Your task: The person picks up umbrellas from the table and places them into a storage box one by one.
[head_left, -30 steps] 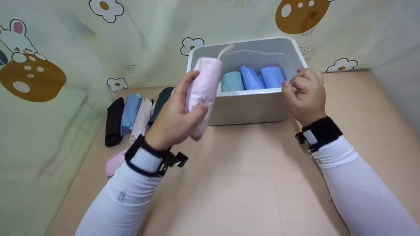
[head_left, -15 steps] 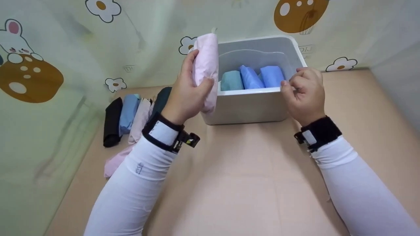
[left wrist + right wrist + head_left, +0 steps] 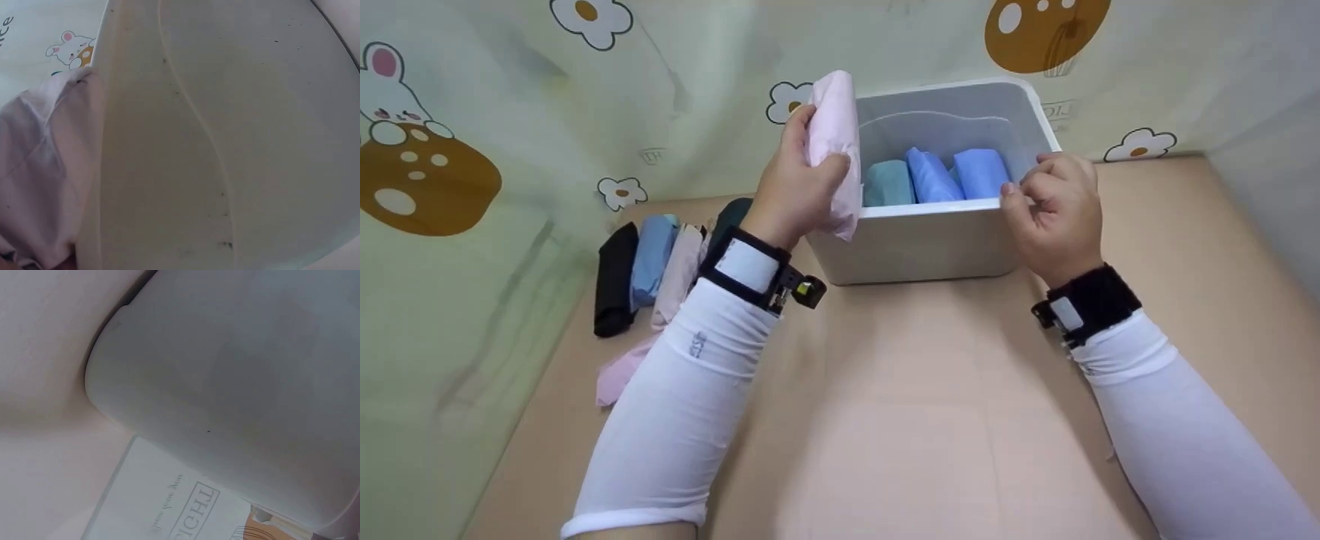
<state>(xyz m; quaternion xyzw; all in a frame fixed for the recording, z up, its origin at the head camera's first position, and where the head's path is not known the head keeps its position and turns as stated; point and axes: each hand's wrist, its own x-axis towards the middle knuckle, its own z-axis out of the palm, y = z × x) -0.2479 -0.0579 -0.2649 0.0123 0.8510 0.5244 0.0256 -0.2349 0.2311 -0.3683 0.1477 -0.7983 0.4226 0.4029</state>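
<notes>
Pink bundle [image 3: 835, 124], partly hidden by left hand [image 3: 799, 180] pinching it, right hand [image 3: 1057, 214] gripping bin [image 3: 919, 244]

A person's left hand [image 3: 796, 186] is gripping near 11 o'clock while the right hand [image 3: 1059, 217] is pinching near 2:30.

The head camera looks forward and down from up high, far enough back to see the pale bin [image 3: 922, 244], the counter [image 3: 915, 405] and the picture sheet [image 3: 705, 67] behind. The left wrist camera is so close that the bin's side fills most of its view, and it shares the pink bundle [image 3: 832, 124] with the head view. The right wrist camera, also close and tipped sideways, shares the bin, counter and picture sheet with the head view.
</notes>
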